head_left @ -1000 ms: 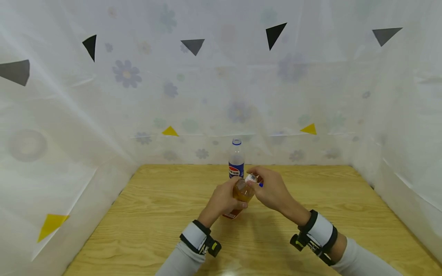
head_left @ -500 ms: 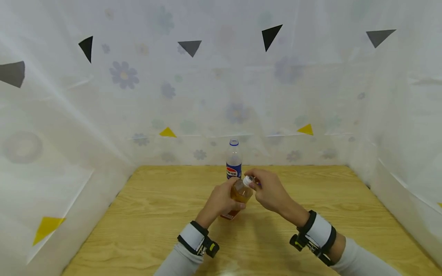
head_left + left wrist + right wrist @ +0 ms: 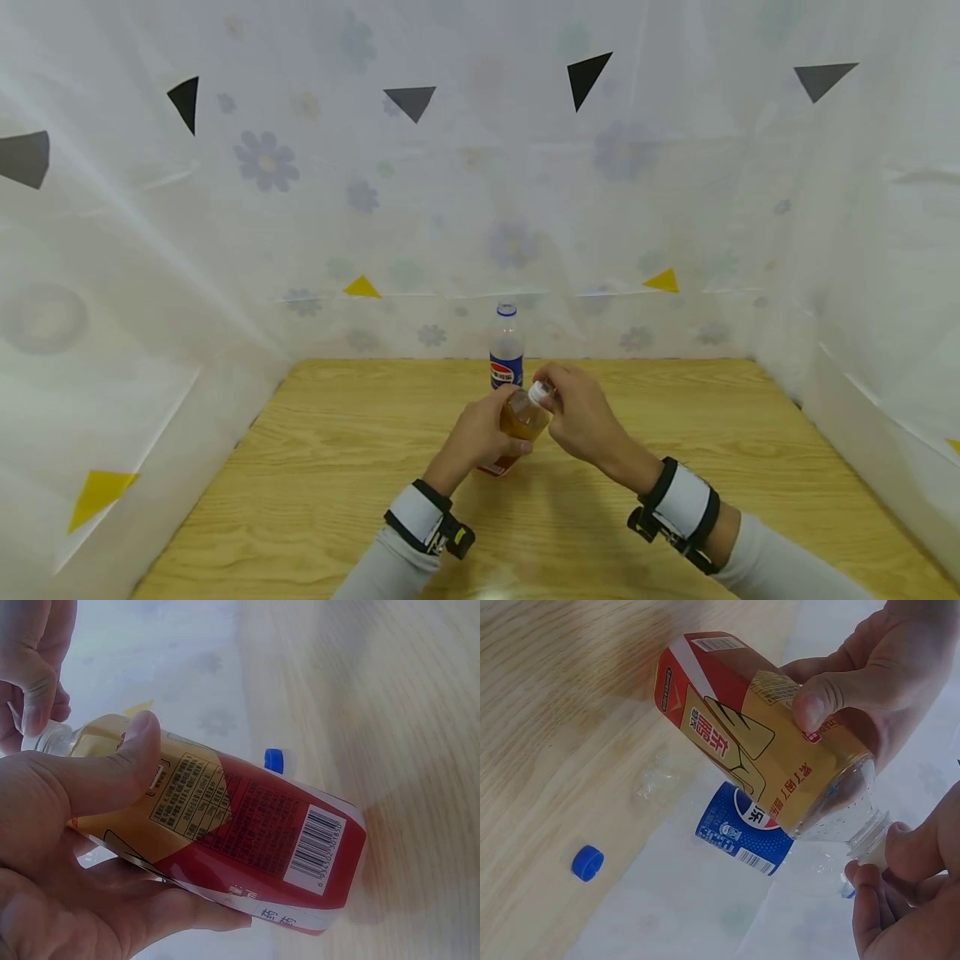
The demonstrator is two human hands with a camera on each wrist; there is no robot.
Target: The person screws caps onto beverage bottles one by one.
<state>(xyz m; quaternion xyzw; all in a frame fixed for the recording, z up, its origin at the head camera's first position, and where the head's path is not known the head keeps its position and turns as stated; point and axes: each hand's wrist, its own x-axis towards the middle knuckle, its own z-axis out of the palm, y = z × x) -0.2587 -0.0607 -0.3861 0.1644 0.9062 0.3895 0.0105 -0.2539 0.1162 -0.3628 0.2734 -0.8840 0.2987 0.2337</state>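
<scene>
My left hand [image 3: 480, 433] grips a tilted plastic bottle [image 3: 247, 825] with a red and gold label and amber drink inside. Thumb and fingers wrap around its upper body. At the neck, my right hand [image 3: 588, 417] pinches a white cap [image 3: 539, 392] between thumb and fingers, over the bottle's mouth; whether it is threaded on cannot be told. Behind them an uncapped clear Pepsi bottle [image 3: 507, 346] with a blue label stands upright on the table. A loose blue cap [image 3: 588, 863] lies on the tabletop, hidden in the head view.
The wood-grain table [image 3: 337, 467] spreads around the hands. White flowered sheeting [image 3: 450, 208] with black, grey and yellow triangles encloses the back and both sides. The Pepsi bottle stands close behind the held bottle.
The white cap has tilted into line with the bottle's neck. My right hand has turned slightly, and the blue cap beside its fingers is now covered. The left hand keeps its grip.
</scene>
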